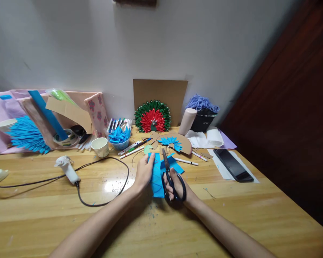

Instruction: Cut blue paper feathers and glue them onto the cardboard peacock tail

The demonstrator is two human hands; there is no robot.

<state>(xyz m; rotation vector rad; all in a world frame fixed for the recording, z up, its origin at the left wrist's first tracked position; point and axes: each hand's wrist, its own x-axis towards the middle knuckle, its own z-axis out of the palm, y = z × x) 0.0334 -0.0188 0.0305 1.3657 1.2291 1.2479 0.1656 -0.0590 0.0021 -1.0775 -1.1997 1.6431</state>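
Note:
My left hand point(144, 172) pinches a blue strip of paper or felt point(157, 184) with outlines drawn on it, thumb on its front. In my right hand point(177, 184) is a pair of black-handled scissors point(166, 163), fingers through the loops and blades pointing away from me, close beside the strip's right edge. Behind the scissors lies another folded blue piece point(176, 165). Just beyond my hands, blue petals point(171, 142) are fanned on a brown cardboard shape point(185, 143). A small light green cutout point(148, 148) is near my left thumb.
A red and green peacock craft point(153, 118) leans on a cardboard sheet point(161, 89). A bowl of blue pieces point(120, 145), a paper cup point(99, 147) and a corded glue gun point(67, 170) stand left. A phone point(233, 165) lies right. Markers point(186, 162) are scattered between.

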